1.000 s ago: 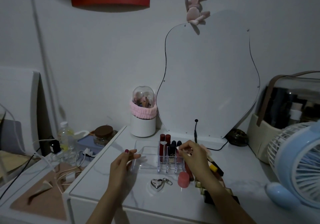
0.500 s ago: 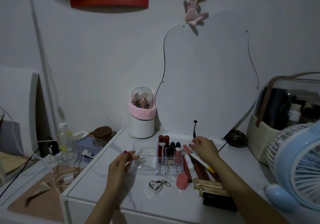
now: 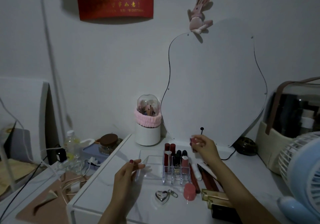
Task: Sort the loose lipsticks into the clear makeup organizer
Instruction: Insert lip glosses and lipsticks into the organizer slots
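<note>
The clear makeup organizer (image 3: 152, 156) stands on the white dresser top, with several lipsticks (image 3: 175, 159) upright in its right-hand slots. My left hand (image 3: 127, 173) rests against its left front corner, fingers curled on the clear wall. My right hand (image 3: 203, 148) is raised behind and to the right of the slots, pinching a pink lipstick (image 3: 193, 143). Loose lipsticks and tubes (image 3: 202, 173) lie on the top right of the organizer, partly under my right forearm.
A round pink jar (image 3: 189, 191), a silver heart keychain (image 3: 161, 196) and gold and black boxes (image 3: 215, 200) lie in front. A brush holder (image 3: 148, 128) and mirror (image 3: 213, 89) stand behind. A blue fan (image 3: 301, 173) is at the right.
My right hand moved from the organizer's slots to the loose pile, then lifted up and back with a pink lipstick. My left hand stayed on the organizer. The view tilted up slightly.
</note>
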